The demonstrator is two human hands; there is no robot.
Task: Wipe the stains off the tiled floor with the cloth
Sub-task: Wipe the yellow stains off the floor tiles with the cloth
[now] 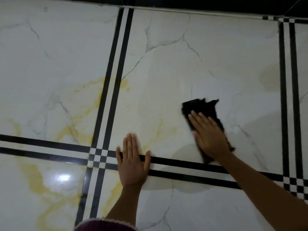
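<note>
A dark cloth [202,107] lies flat on the white marbled floor tile [216,52]. My right hand [209,135] presses down on the cloth with fingers spread, covering its near half. My left hand [132,162] rests flat and empty on the floor, across a black border stripe. Yellow stains [71,129] spread over the tiles to the left. More yellow stains [38,179] lie at the lower left. A fainter yellowish patch [155,129] sits between my hands.
Black double stripes [116,67] run between the tiles, with a checkered crossing [98,158]. A dark wall base [200,4] runs along the far edge. A pale brownish patch [270,79] shows at the right. A maroon garment edge [103,225] is at the bottom.
</note>
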